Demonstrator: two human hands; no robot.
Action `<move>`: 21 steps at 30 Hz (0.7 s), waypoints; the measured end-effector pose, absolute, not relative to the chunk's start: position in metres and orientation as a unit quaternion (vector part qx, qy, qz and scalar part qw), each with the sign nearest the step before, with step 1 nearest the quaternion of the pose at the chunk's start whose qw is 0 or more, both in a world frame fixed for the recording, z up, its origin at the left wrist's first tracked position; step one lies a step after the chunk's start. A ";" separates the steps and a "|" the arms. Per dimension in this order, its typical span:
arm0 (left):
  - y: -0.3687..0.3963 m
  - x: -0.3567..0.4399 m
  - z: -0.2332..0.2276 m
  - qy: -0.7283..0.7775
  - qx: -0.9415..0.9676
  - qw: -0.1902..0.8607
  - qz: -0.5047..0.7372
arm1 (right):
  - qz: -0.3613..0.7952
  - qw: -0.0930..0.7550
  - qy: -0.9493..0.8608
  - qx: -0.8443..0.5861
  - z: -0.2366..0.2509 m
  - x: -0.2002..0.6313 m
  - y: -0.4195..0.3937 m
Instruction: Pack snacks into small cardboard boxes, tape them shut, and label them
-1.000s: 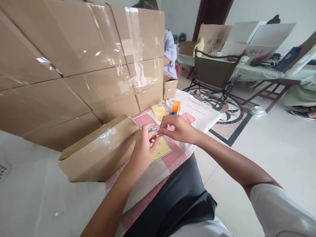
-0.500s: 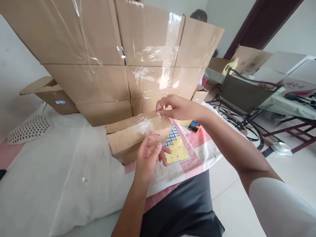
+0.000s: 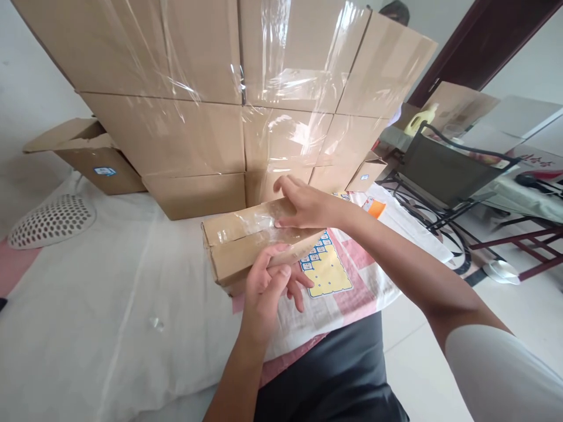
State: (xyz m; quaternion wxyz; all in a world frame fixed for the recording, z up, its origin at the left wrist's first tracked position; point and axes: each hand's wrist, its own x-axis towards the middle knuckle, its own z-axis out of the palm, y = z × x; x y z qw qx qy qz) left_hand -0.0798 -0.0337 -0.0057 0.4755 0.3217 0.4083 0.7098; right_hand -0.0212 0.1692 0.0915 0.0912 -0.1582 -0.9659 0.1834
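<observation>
A small, closed cardboard box (image 3: pixel 237 249) with clear tape along its top seam lies at a slant on the table. My right hand (image 3: pixel 308 202) is over its far right part, with the thumb touching the taped top and the fingers apart and bent beyond the far edge. Against the near side rests my left hand (image 3: pixel 266 287), palm turned up. Its index finger lies along the box's edge, and the other fingers are spread with nothing visible in them.
Large stacked cartons (image 3: pixel 193 129) wrapped in clear film rise behind the box. An open carton (image 3: pixel 105 167) stands left, near a white perforated item (image 3: pixel 53 221). A smaller carton (image 3: pixel 366 171) and an orange item (image 3: pixel 376 208) are right. A chair (image 3: pixel 457 170) stands beyond the table.
My right hand has opened from a pinch and now lies over the box top. My left hand stays at the near side. The view has shifted, so the scene sits differently.
</observation>
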 end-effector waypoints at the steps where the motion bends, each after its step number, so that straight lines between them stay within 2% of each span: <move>1: -0.034 -0.079 -0.005 0.411 0.325 0.472 0.709 | 0.154 0.113 -0.963 -0.189 0.088 -0.022 0.170; 4: -0.036 -0.073 -0.001 0.425 0.333 0.451 0.711 | 0.114 0.197 -0.945 -0.237 0.077 -0.025 0.174; 7: -0.044 -0.066 0.004 0.476 0.329 0.356 0.734 | 0.194 0.271 -0.916 -0.223 0.065 -0.015 0.179; 10: -0.055 -0.072 -0.004 0.550 0.352 0.115 0.748 | 0.312 0.249 -0.891 -0.214 0.057 0.002 0.181; 12: -0.062 -0.085 -0.018 0.585 0.384 -0.074 0.710 | 0.350 0.223 -0.880 -0.231 0.055 0.007 0.180; 14: -0.067 -0.100 -0.035 0.628 0.395 -0.194 0.641 | 0.360 0.214 -0.869 -0.262 0.054 0.002 0.178; 16: -0.070 -0.112 -0.050 0.678 0.380 -0.179 0.604 | 0.338 0.217 -0.863 -0.306 0.055 -0.011 0.173; 19: -0.072 -0.119 -0.063 0.703 0.331 0.027 0.629 | 0.323 0.231 -0.850 -0.346 0.056 -0.026 0.168; 21: -0.072 -0.119 -0.064 0.698 0.302 0.128 0.637 | 0.392 0.233 -0.830 -0.322 0.052 -0.021 0.168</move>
